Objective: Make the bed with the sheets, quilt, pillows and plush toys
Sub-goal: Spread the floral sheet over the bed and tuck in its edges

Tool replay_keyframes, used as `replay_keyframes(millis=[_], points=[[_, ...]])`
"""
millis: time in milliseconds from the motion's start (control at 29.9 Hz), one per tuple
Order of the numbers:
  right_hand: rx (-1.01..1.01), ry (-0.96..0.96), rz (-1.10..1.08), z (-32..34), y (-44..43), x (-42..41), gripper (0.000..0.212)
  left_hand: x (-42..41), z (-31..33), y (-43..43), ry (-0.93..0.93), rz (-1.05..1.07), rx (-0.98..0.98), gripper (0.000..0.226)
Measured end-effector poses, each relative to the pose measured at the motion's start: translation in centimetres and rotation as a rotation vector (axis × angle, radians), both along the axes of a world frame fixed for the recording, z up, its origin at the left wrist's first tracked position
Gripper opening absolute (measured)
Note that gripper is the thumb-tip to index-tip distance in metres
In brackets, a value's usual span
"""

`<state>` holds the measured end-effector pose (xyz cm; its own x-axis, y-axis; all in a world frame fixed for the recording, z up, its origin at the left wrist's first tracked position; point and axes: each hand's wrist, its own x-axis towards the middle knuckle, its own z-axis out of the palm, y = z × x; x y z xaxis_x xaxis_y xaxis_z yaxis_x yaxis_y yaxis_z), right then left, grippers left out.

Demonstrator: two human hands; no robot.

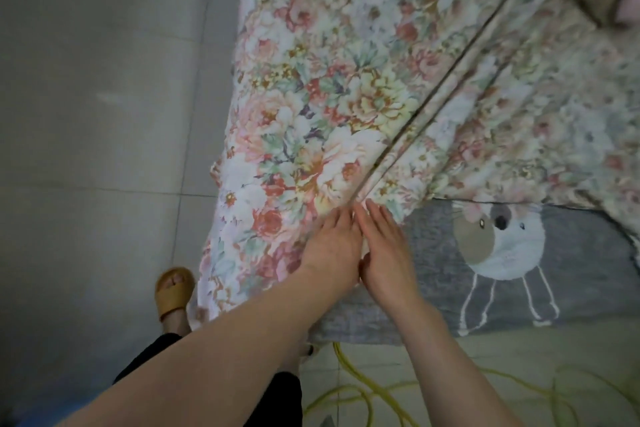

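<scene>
Early stage: floral sheet (pixel 329 80) creased; left hand (pixel 332 246), right hand (pixel 388 250) flat, gripping nothing, pressing the fold. Grey bunny sheet (pixel 588 270) uncovered.

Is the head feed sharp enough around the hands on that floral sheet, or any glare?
Head view: soft, even light, no glare on the floral sheet; fairly sharp around the left hand and right hand; blurred toward the top right; faint sheen on the floor tiles.

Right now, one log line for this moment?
sheet: creased | left hand: flat on sheet | right hand: flat at fold end | grey blanket: partly covered
</scene>
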<state>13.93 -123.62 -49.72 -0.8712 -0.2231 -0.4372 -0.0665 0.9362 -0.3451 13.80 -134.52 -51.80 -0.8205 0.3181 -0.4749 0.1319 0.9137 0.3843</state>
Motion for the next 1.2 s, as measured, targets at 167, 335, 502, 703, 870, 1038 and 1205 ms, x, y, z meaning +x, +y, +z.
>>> replay_keyframes(millis=[167,335,502,703,870,1038,1205], points=[[0.082,0.004,-0.016,-2.2,6.9,-0.1,0.074,-0.4,-2.5,7.8,0.055,-0.05,-0.129,0.074],[0.097,-0.043,-0.095,-3.7,10.5,-0.9,0.083,-3.0,-4.5,11.3,0.123,-0.206,-0.209,0.084],[0.034,0.024,-0.055,-4.0,9.9,-4.4,0.095,-7.4,-4.7,9.8,0.161,-0.1,-0.039,0.068],[-0.054,0.013,0.047,-6.4,6.0,-12.3,0.11,-16.2,-6.6,-2.4,0.458,0.365,0.16,0.034],[-0.029,0.019,0.264,-9.3,1.6,-18.4,0.108,-20.8,-11.8,-10.2,0.333,0.309,0.106,0.037],[0.067,0.278,0.284,-9.1,0.8,-18.3,0.065,-17.7,-10.6,-8.6,0.557,0.169,0.249,0.035],[0.155,0.361,0.251,-8.2,2.1,-16.4,0.029,-13.4,-9.3,-3.2,0.32,-0.211,0.307,0.05]])
